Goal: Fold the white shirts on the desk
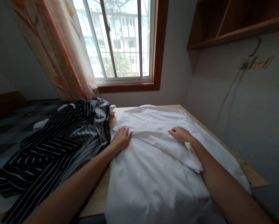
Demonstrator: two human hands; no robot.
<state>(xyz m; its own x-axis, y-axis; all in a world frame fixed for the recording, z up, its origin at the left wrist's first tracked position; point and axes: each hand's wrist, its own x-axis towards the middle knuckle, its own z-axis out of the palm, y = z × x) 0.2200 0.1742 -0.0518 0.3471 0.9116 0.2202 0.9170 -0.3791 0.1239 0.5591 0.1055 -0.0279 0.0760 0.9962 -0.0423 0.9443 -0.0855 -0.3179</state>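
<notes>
A white cloth garment point(151, 168) lies spread over a light wooden board, with wrinkles and a folded flap running across its middle. My left hand point(121, 138) rests on its left edge, fingers laid out on the fabric. Farther right, my right hand point(180, 133) is closed, its fingers pinching the white fabric near the upper end of the flap. The flap's loose corner hangs beside my right forearm.
A black and grey striped garment point(57, 146) is heaped at the left, partly over a dark checked bed point(2, 133). The wooden board point(256, 177) meets the right wall. A window, curtain point(67, 46), shelf point(237, 31) and socket with cord point(248, 62) stand beyond.
</notes>
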